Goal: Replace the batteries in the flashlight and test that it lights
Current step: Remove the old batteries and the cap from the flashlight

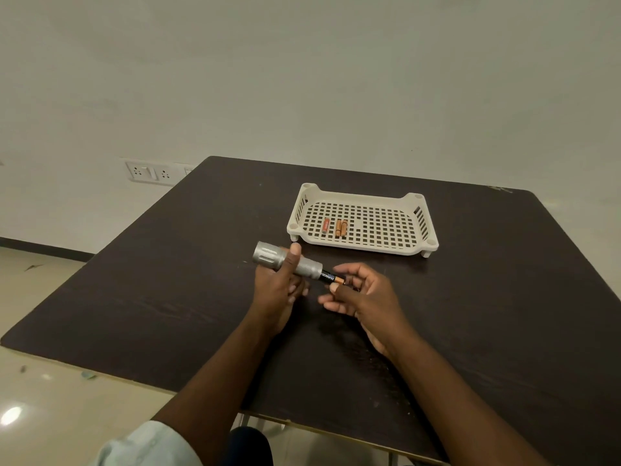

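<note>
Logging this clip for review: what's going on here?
A person holds a silver flashlight in the left hand above a dark table. The right hand pinches a black-and-copper battery half inside its open end. Three small batteries lie in a white tray.

Lighting: dim, even, soft indoor light. Glare: one bright reflection on the glossy floor [11, 415], lower left. Shadows: faint, diffuse, on the dark table [168, 297] beneath the arms. Sharpness: centre fairly crisp; slight softness overall. Distortion: wide-angle bowing of table edges and wall [302, 79] line towards the frame borders.
</note>
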